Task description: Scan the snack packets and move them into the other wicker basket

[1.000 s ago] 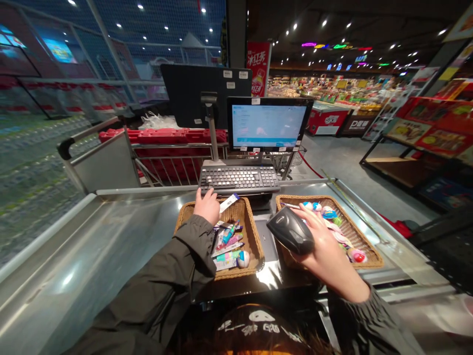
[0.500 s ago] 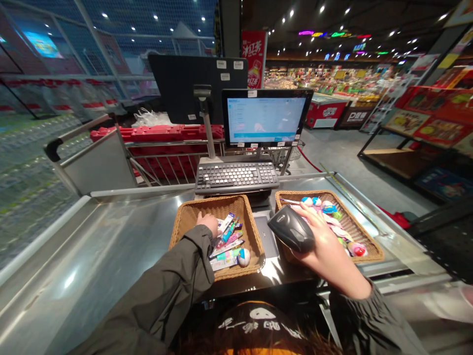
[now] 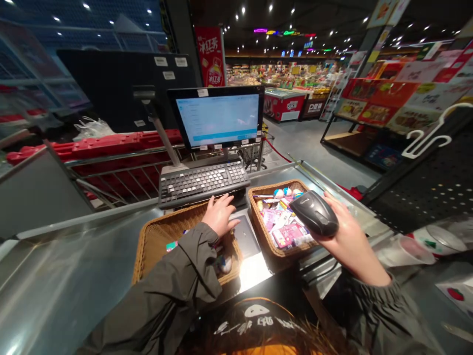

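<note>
Steel covers the table at the left, and behind it stands a red barrier with a metal rail. A wicker basket sits on the table, mostly hidden by the dark sleeve of the left arm. A few small packets and a round capsule show in it. The left hand hangs over the basket's far rim, just in front of the keyboard, with its fingers open and spread, holding nothing. Above the keyboard stands a lit monitor. A dark pad lies between the baskets. The second wicker basket is full of colourful packets. Over its right side, the right hand holds a black handheld scanner, its fingers closed around the grip. Further right hangs a black pegboard with a white hook.
</note>
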`<state>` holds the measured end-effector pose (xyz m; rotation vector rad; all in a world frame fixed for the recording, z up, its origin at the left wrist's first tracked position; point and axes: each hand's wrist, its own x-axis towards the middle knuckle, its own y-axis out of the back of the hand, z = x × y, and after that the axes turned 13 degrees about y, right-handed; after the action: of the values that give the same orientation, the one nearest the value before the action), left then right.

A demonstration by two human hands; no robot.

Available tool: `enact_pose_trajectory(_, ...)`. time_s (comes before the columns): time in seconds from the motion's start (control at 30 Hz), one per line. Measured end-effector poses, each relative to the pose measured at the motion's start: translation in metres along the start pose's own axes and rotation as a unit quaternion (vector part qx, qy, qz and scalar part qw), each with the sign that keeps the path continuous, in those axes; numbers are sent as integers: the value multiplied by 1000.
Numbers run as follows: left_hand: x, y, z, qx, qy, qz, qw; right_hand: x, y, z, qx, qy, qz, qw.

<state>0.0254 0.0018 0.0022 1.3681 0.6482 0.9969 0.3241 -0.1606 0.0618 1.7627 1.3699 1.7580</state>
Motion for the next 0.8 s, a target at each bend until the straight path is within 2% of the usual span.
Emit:
enact_pose_trajectory(0.2, 39, -17, 37, -4, -29, -16, 999, -17, 13, 15, -19, -24, -1, 1000)
enact_pose_trajectory(0.37, 78, -39, 69, 4, -39, -12, 999, -25, 17, 28, -10, -47, -5, 999)
enact_pose_trajectory(0.5, 111, -61, 93, 23, -33, -30, 999, -29, 18, 42, 0, -66, -20, 998)
enact_pose_trajectory(0.67, 148, -93, 111, 49, -33, -56, 997, -32, 19, 58, 9, -86, -35, 996)
enact_pose_trajectory(0.8, 165, -112, 120, 54, -46, -53, 996, -33, 18, 70, 13, -100, -59, 993)
